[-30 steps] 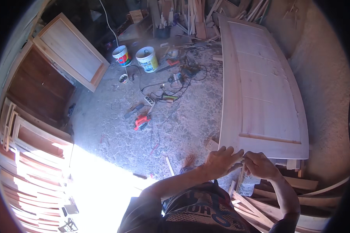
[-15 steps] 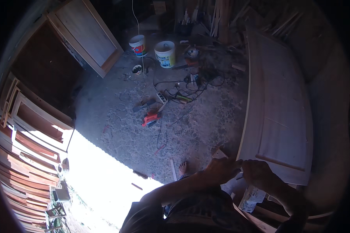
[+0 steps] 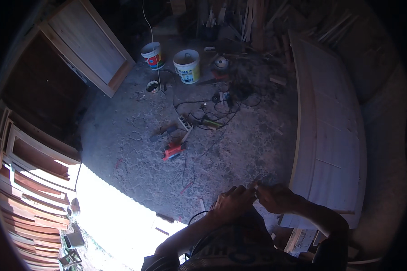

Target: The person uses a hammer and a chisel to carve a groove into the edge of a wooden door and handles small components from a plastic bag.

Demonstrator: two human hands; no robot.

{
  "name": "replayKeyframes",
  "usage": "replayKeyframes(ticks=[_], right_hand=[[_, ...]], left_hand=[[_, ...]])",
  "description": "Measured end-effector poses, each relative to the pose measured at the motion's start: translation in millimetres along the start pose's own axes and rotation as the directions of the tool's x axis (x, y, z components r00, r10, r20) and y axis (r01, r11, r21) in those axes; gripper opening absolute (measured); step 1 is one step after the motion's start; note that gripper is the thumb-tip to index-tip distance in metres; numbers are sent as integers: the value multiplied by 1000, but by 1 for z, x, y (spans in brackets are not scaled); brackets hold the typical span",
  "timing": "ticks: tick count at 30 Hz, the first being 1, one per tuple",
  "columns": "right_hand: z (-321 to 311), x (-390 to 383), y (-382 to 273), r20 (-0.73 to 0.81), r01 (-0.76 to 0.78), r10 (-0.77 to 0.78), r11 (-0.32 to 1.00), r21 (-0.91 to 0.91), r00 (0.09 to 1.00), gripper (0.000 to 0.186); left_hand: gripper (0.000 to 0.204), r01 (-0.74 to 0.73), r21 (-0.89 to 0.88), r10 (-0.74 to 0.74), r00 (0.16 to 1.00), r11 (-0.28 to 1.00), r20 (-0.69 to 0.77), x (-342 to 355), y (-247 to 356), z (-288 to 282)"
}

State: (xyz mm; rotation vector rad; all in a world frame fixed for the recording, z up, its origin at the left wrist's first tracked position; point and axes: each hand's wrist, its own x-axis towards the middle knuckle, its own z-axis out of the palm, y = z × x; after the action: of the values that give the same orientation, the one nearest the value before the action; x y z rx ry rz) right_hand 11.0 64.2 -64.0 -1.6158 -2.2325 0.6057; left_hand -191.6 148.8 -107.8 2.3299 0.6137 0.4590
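My left hand [image 3: 234, 198] and my right hand [image 3: 273, 198] meet low in the middle of the view, in front of my dark shirt, both with curled fingers. A small thing between their fingertips is too dim and small to name. To their right lies a long pale panelled wooden door [image 3: 330, 135] on supports. On the cracked floor beyond the hands are a red power tool [image 3: 172, 151], a power strip [image 3: 183, 121] and tangled dark cords [image 3: 230, 108].
Two buckets [image 3: 186, 65], a small tub [image 3: 152, 86] and wood offcuts [image 3: 244, 22] are farther back. A framed panel [image 3: 88, 40] leans at upper left, and stacked wooden pieces [image 3: 27, 203] line the left side beside a sunlit patch [image 3: 113, 207].
My hands have moved left, away from the long door's near end, while staying together. The door sits farther right in the view, and the picture has darkened.
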Motion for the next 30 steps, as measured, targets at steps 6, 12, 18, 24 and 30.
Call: replayKeyframes(ticks=[6,12,18,24,30], right_hand=[[-23,51,68,114,87,-70,985,-151,991,15],[-66,129,142,194,151,-138,987,-53,971,14],[-90,234,207,-68,99,-88,978,181,994,22],[-70,333,339,-110,-166,221,914,371,969,29],[79,347,588,90,-490,495,788,373,864,19]], left_hand=[[23,-146,-363,136,989,920,-53,72,-53,2],[26,-28,-205,-4,988,978,-151,134,-88,7],[21,273,-650,-475,866,709,-154,230,-134,-12],[21,162,-677,-566,702,718,-432,340,-242,-19],[26,120,-548,-495,618,828,-611,455,-370,-9]])
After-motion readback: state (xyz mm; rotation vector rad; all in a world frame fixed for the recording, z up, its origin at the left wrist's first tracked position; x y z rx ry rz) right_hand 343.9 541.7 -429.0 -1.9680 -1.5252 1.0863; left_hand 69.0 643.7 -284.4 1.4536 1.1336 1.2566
